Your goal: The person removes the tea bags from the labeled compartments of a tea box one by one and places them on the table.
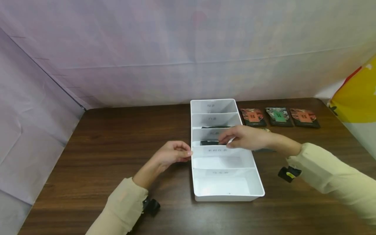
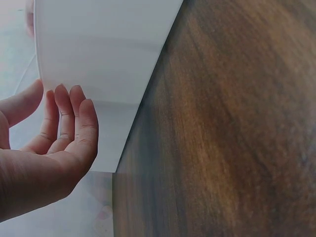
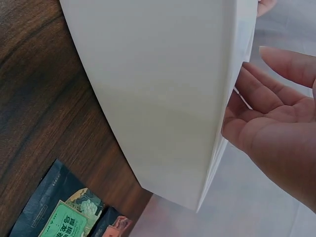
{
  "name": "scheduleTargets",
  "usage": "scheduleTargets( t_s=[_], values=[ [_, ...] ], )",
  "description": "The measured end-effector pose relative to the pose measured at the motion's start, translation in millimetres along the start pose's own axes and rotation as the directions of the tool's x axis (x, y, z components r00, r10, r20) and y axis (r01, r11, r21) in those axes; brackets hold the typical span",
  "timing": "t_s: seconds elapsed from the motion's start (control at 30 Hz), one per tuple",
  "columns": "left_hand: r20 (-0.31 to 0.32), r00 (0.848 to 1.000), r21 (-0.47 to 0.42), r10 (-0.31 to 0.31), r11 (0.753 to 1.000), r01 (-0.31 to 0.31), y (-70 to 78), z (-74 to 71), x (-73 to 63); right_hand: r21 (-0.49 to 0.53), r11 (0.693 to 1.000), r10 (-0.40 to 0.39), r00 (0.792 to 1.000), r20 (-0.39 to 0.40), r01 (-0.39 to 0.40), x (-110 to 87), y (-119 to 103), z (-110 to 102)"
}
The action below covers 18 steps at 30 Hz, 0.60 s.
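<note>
A long white divided box point(image 1: 228, 198) stands on the table, with small printed labels on its compartment walls. My left hand point(image 1: 173, 152) is at its left rim; in the left wrist view the thumb and fingertips point(image 2: 89, 106) pinch lightly at the edge. My right hand point(image 1: 249, 137) reaches over the right rim into the middle compartment, fingertips by a black packet point(image 1: 208, 143) lying there. Its thumb stands apart from the fingers in the right wrist view, and the fingertips are partly hidden by the rim. Another dark packet point(image 1: 215, 127) lies one compartment farther back.
Two orange-labelled tea packets point(image 1: 253, 117) point(image 1: 305, 118) and a green-labelled tea packet point(image 1: 279, 116) lie in a row behind the right arm. Another packet point(image 1: 265, 150) is mostly covered by that arm. A pale cloth point(image 1: 141, 65) hangs along the brown table's point(image 1: 117, 130) back edge.
</note>
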<state>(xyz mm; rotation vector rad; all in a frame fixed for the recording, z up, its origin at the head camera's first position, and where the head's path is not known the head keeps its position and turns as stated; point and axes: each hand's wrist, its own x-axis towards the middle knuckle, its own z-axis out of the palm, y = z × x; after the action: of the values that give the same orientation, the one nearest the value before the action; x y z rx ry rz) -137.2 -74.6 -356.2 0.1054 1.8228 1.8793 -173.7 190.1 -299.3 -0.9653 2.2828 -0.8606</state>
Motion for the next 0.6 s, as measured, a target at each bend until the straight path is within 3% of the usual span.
scheduleTargets(
  t_s=[0.6],
  values=[
    [-0.003, 1.000, 0.001, -0.004, 1.000, 0.004, -1.4, -0.8, 0.9, 0.033, 0.999, 0.009, 0.998, -0.066, -0.007, -7.5, -5.4, -8.2]
  ],
)
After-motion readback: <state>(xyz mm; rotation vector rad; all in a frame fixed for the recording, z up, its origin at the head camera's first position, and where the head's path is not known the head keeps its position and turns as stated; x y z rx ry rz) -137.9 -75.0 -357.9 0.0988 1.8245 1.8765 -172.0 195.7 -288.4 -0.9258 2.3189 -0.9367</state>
